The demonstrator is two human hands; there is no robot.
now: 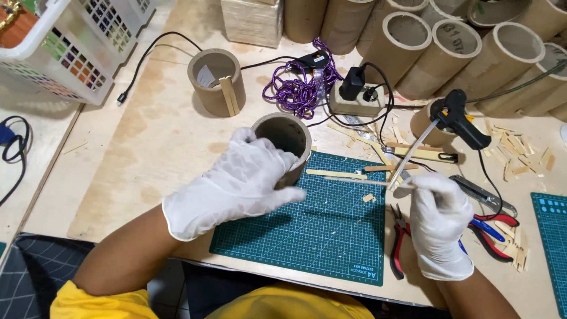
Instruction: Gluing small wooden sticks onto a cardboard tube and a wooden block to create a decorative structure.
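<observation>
Yellow sleeves and two bare forearms come up from the bottom edge, each ending in a white glove. Both hands work over a green cutting mat [331, 230].

Her or his left hand [236, 186] is wrapped around a short cardboard tube [286, 139] that stands at the far left corner of the mat, open end up, fingers curled over its near wall and closed on it. To the right, the right hand [440, 221] is closed around a thin wooden stick [354, 182] that points left toward the tube; a slim pale rod also rises from that fist, though whether it is a glue stick I cannot quite tell.

As for progress, the held tube looks bare so far as its visible side shows, with no sticks on it. Beyond the left hand stands a second tube [215, 80] with only two sticks [229, 94] on its side, so by my reckoning most of the cladding is still to do. More loose sticks [336, 173] lie on the mat between the hands.

Past the right hand a black glue gun [460, 118] rests on its stand, and red-handled pliers [400, 239] lie just beside the right wrist.
</observation>
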